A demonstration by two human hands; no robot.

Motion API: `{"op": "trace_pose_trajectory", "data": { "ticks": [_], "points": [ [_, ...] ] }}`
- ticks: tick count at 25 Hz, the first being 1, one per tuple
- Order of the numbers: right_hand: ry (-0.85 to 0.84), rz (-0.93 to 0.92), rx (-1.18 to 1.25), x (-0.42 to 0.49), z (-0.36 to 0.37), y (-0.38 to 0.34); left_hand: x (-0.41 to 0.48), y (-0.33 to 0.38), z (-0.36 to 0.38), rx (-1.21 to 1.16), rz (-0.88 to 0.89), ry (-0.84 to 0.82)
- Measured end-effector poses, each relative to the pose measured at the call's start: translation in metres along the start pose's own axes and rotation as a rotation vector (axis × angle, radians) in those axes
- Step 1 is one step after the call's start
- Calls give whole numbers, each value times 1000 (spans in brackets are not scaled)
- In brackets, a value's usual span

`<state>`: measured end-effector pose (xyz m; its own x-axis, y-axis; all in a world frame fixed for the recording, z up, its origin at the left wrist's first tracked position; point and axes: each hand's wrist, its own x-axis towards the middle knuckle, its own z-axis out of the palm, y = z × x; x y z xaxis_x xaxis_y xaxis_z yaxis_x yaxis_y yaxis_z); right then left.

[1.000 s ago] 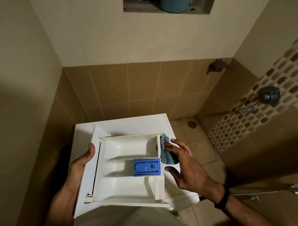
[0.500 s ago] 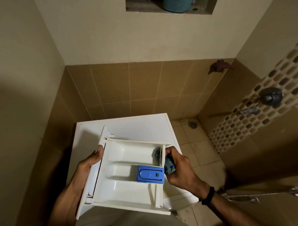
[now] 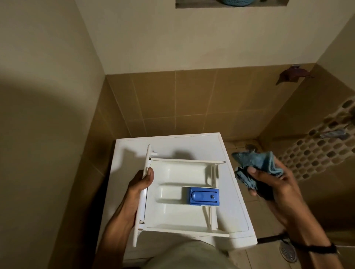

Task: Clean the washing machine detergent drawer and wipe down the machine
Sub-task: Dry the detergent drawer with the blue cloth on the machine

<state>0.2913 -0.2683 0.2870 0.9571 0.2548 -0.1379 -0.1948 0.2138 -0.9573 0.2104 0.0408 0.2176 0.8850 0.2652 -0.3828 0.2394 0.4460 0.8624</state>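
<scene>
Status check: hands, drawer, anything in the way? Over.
Left hand grips drawer front, drawer over machine. Right hand holds cloth, off drawer's right. Nothing blocking drawer.

Basket [image 3: 237,2] at 12 o'clock: cut off by top edge. Tap [image 3: 334,133] at 3 o'clock: blurred. Left hand [image 3: 138,187]: fingers hidden under drawer [image 3: 172,213] front. Machine [image 3: 192,146] front at 6 o'clock: hidden by clothing [image 3: 192,255].

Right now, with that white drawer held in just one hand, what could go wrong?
1. The left hand grips the detergent drawer by its front panel alone; it could tip or slip and knock against the washing machine top.
2. If the drawer tilts, the blue insert might come loose.
3. The right hand holds the blue cloth out over the floor; dropped there, it would pick up dirt.
</scene>
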Motion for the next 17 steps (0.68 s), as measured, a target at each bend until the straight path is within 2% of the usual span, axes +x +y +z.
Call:
{"op": "trace_pose_trajectory", "data": {
  "ticks": [2,4,6,7,9,13,15,17],
  "points": [
    [-107,-156,-258,-7,35,-1,2,-3,0,-23,19,0],
    [-117,-403,-764,-6,64,20,3,-6,6,-19,56,-5],
    [44,-645,-1198,6,85,46,1,-9,14,-7,126,-6],
    [151,-692,-1267,13,91,56,0,-11,17,2,171,1],
    [321,-668,-1292,28,99,64,-2,-14,20,18,245,28],
    [516,-363,-1307,48,115,74,-2,-15,25,33,290,40],
    [432,-333,-1241,47,134,80,0,-15,26,58,268,49],
    [184,-292,-1164,39,153,85,6,-19,24,23,233,51]
  ]
}}
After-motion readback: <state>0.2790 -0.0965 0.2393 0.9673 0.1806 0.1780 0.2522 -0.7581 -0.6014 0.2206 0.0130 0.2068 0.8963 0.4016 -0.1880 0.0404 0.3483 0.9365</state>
